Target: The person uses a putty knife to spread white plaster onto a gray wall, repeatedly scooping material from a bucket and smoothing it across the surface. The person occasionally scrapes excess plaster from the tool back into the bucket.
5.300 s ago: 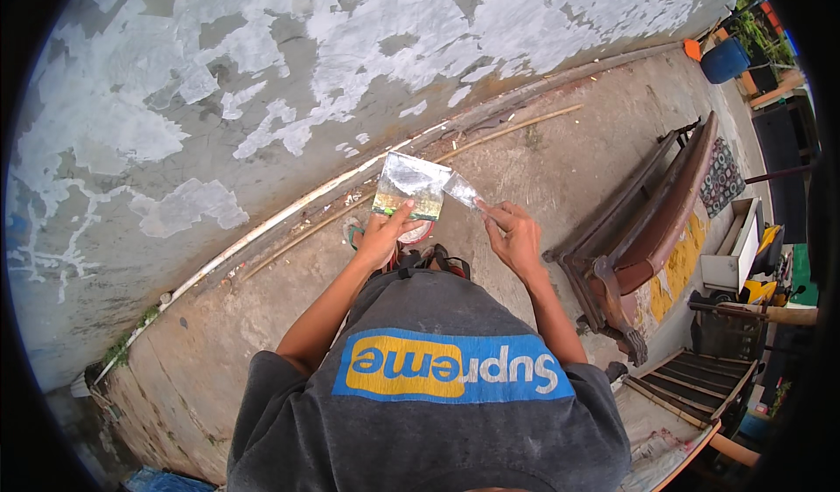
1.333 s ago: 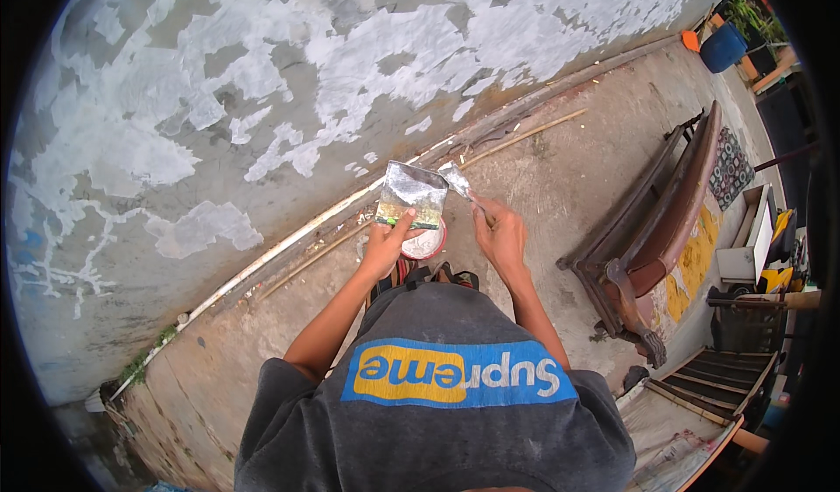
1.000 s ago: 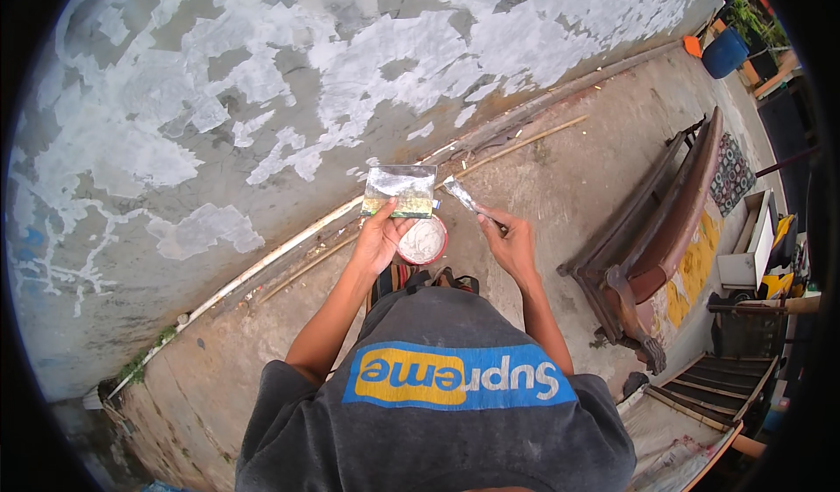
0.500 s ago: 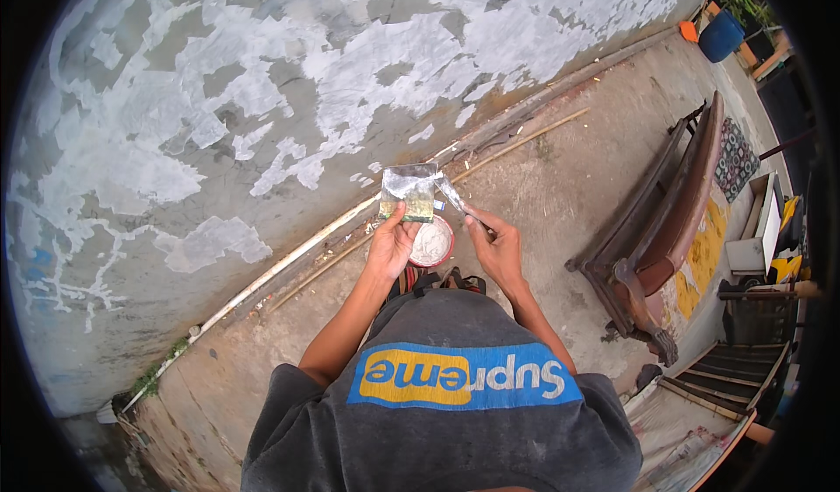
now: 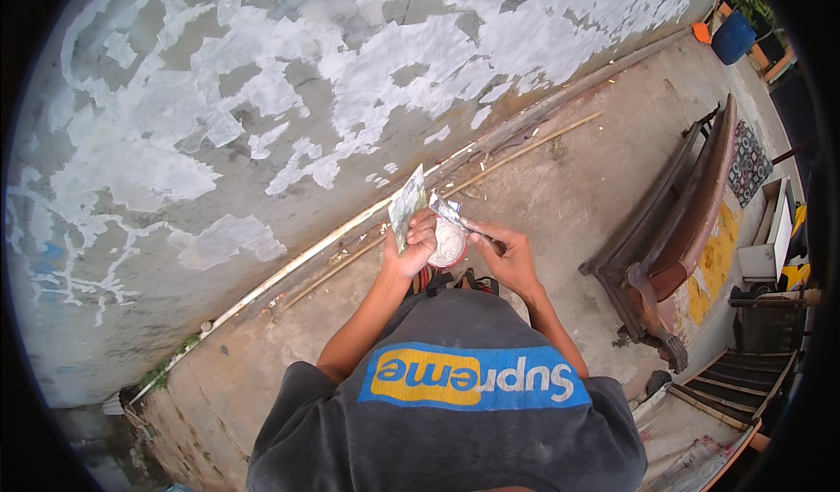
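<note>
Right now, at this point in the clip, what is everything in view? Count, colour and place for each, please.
Flat panel: one, pale greenish, held near centre
Scraper: one, metallic, white-smeared, held near centre
Tub: one, red-rimmed, below, containing white paste
Wall: one, grey with white patches, top and left
Floor: one, grey-brown, beneath
Pole: one, tan, floor beside wall
Bench: one, brown, right
Patterned mat: one, dark and pale, right
Box: one, white, far right
Barrel: one, blue, upper right
Slatted frame: one, dark, lower right
Right-rim clutter: too small to count
Shirt: one, dark grey, bottom
Left hand: one, bare, gripping panel
Right hand: one, bare, gripping scraper
</note>
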